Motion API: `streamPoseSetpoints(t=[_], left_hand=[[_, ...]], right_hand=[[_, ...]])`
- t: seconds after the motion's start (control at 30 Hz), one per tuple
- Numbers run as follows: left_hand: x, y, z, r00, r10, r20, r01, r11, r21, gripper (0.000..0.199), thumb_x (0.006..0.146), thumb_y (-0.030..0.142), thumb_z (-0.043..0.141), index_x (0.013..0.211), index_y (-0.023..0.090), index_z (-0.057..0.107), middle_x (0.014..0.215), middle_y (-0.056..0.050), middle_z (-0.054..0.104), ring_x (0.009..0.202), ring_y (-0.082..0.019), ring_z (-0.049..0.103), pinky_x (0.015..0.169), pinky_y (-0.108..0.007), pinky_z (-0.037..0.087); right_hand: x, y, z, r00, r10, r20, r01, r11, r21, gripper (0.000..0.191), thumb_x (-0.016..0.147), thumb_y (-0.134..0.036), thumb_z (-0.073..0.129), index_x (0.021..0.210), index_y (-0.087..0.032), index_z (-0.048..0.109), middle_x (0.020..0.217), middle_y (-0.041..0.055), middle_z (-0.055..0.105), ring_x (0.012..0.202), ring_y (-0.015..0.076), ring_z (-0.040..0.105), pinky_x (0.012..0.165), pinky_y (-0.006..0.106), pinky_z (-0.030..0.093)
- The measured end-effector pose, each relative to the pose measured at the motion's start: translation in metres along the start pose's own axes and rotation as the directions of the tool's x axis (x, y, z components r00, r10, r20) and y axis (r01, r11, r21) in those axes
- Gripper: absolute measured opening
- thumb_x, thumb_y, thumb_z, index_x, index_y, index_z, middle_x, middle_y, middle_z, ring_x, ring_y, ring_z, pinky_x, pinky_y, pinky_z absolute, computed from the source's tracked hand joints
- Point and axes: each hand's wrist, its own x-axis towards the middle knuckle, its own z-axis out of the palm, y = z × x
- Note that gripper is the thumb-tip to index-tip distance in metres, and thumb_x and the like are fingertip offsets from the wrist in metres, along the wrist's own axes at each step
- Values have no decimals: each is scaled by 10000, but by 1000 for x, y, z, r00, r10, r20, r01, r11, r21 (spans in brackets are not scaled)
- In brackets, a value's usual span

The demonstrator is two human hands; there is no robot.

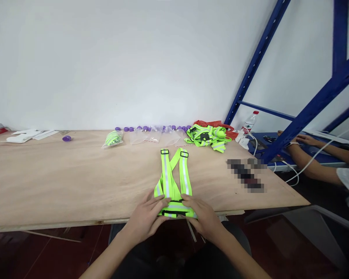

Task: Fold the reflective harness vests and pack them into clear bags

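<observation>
A neon-yellow reflective vest [166, 176] made of straps with silver stripes lies at the front edge of the wooden table. Its two shoulder straps, each with a black buckle, point away from me, and its waist band is folded near the edge. My left hand [147, 215] grips the left end of the folded band, thumb below and fingers on top. At the band's right end, my right hand [205, 217] holds it in the same way.
Behind the vest are clear plastic bags [155, 135], several purple rolls [145, 128], a bagged vest [113, 138] and a heap of reflective straps [208, 135]. White packaging [26, 135] lies far left. A blue metal frame [257, 58] and another person's arms [311, 155] are at right.
</observation>
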Motion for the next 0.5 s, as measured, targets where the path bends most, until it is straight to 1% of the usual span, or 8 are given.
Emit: streamPoseSetpoints(t=[0.07,0.13,0.17,0.23,0.27,0.37,0.43,0.5], left_hand=[[8,0,-4,999,-40,-7,40,998,-44,294,1010,267,491,1299,231,527,1208,-59,711,1264,-220,587,1223,-521,245],[18,-2,-8,996,-85,-14,83,993,-82,223,1009,264,479,1205,238,583,1153,-45,718,1207,-217,609,1214,-514,254],[24,-3,-10,994,-103,-21,100,991,-93,200,1012,268,467,1152,240,607,1126,-42,719,1162,-217,622,1197,-505,282],[36,-8,-12,991,-131,-39,127,986,-108,215,1021,278,432,1053,235,640,1058,-44,715,1056,-217,638,1122,-473,380],[42,-10,-12,988,-146,-47,139,984,-114,238,1024,283,417,1017,230,649,1025,-49,709,1014,-219,635,1065,-451,429],[57,-19,-9,975,-206,-84,194,973,-129,283,1024,294,393,947,215,654,967,-63,675,952,-226,613,921,-399,498],[63,-24,-4,963,-241,-123,227,967,-114,304,1025,292,374,937,207,652,990,-78,658,980,-236,603,910,-398,497],[67,-26,0,951,-278,-133,265,958,-107,320,1030,286,350,938,202,645,1000,-86,651,977,-237,609,903,-393,498]], right_hand=[[7,1,-3,998,32,-45,-31,999,20,177,946,-217,577,1119,-211,613,1259,125,668,1160,242,645,967,392,560],[19,2,-7,995,77,-60,-76,997,24,92,944,-256,600,1014,-209,637,1152,111,675,1081,237,652,907,376,568],[25,3,-9,993,99,-56,-98,995,17,72,942,-273,608,947,-209,641,1077,96,673,1026,233,651,873,370,568],[39,6,-13,990,133,-54,-133,991,-5,143,944,-296,604,832,-210,627,958,69,652,939,224,634,832,366,558],[45,8,-14,988,139,-60,-140,990,-13,176,949,-301,595,800,-209,620,944,65,646,929,222,626,835,369,550],[58,18,-13,984,142,-105,-146,989,-25,207,963,-313,564,802,-204,637,1035,88,653,1012,237,614,901,395,521],[62,25,-10,980,159,-116,-165,985,-40,210,971,-324,547,836,-207,659,1109,101,650,1088,253,601,941,419,507],[63,32,-5,973,188,-135,-198,978,-69,201,977,-345,535,910,-212,671,1151,110,637,1137,267,586,959,437,504]])
